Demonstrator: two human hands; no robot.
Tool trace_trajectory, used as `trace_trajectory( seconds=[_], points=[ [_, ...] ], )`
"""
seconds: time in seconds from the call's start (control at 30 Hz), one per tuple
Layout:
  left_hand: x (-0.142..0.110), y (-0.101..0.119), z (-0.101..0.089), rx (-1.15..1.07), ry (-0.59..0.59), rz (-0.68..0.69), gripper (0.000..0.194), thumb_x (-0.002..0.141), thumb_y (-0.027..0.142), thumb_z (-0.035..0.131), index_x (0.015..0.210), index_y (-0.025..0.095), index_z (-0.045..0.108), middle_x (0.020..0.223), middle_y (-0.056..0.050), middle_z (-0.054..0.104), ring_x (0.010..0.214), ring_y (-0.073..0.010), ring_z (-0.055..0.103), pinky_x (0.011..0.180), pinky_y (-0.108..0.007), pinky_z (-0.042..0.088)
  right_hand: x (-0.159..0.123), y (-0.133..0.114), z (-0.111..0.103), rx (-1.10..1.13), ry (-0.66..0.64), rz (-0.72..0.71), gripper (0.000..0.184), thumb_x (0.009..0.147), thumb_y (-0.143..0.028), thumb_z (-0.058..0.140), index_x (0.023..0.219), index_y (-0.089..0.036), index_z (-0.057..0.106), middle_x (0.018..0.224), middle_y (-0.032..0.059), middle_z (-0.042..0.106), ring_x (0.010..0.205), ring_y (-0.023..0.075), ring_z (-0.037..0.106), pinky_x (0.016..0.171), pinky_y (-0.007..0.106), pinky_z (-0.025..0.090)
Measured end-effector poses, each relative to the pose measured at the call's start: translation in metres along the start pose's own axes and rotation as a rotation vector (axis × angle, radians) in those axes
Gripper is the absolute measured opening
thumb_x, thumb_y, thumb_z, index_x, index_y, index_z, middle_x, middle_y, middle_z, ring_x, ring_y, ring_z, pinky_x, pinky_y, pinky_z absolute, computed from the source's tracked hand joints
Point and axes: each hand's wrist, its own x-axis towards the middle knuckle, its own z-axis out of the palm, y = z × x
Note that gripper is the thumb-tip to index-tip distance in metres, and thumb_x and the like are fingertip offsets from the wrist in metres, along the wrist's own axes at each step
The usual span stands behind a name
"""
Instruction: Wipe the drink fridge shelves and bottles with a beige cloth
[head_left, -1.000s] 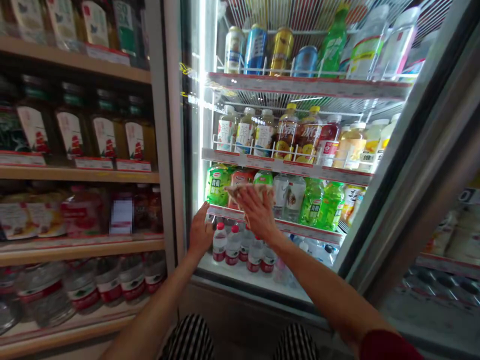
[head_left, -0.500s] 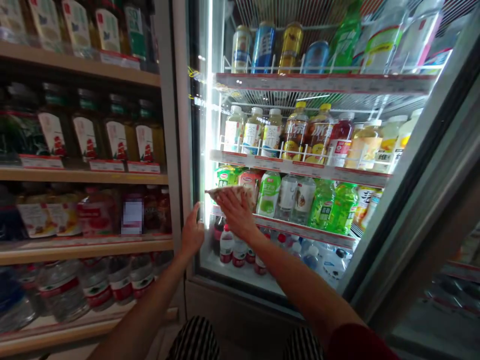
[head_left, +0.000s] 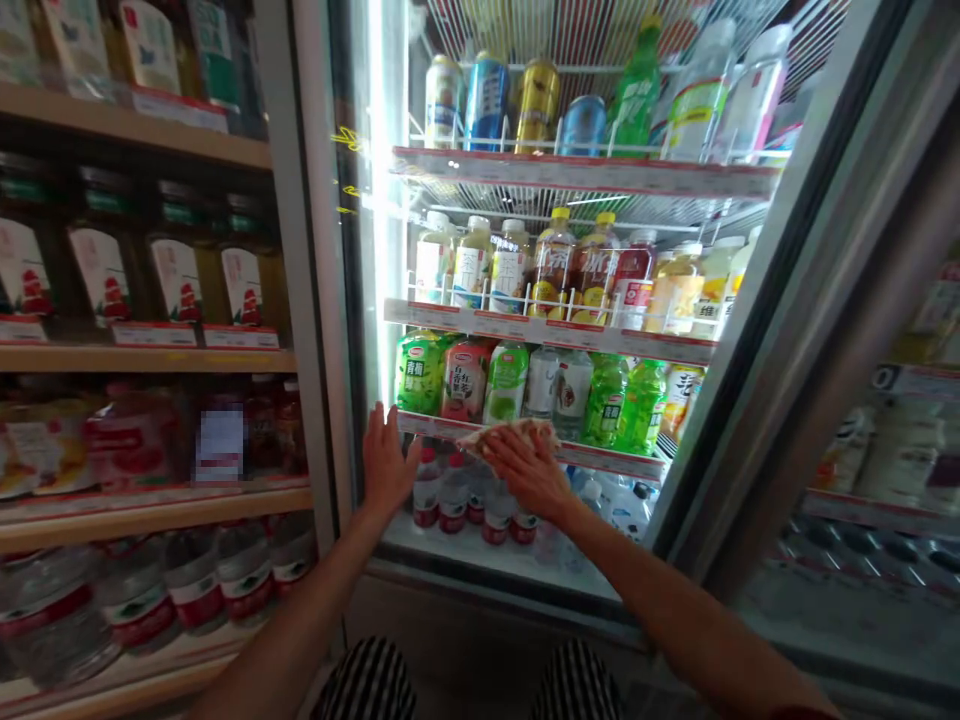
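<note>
My right hand [head_left: 529, 472] presses a crumpled cloth [head_left: 510, 436] flat against the glass door [head_left: 420, 250] of a lit drinks fridge, level with the shelf of green bottles [head_left: 622, 400]. Its fingers lie spread over the cloth. My left hand [head_left: 386, 462] rests open and flat on the glass near the door's left edge, fingers pointing up. Small red-labelled water bottles [head_left: 454, 495] stand on the bottom shelf behind both hands.
Wooden shelves [head_left: 150, 358] at the left carry oil bottles [head_left: 176, 275] and large water bottles [head_left: 135, 600]. The fridge's grey frame [head_left: 825, 300] slants down the right side. Cans [head_left: 487, 100] fill its top shelf. My striped trousers [head_left: 375, 680] show at the bottom.
My right hand has slid the cloth down and to the right across the glass. My left hand stayed at the door's left edge and now lies flatter on it.
</note>
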Motion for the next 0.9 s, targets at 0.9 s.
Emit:
trace_trajectory(
  seconds=[0.9],
  points=[
    [-0.031, 0.074, 0.031, 0.013, -0.030, 0.255, 0.065, 0.081, 0.036, 0.053, 0.137, 0.018, 0.028, 0.148, -0.013, 0.017, 0.137, -0.0281, 0.013, 0.109, -0.048, 0.019, -0.098, 0.071, -0.045, -0.222, 0.279, 0.529, 0.048, 0.083, -0.024, 0.046, 0.130, -0.018, 0.041, 0.139, 0.0121, 0.039, 0.135, 0.0251, 0.019, 0.107, 0.057, 0.010]
  ],
)
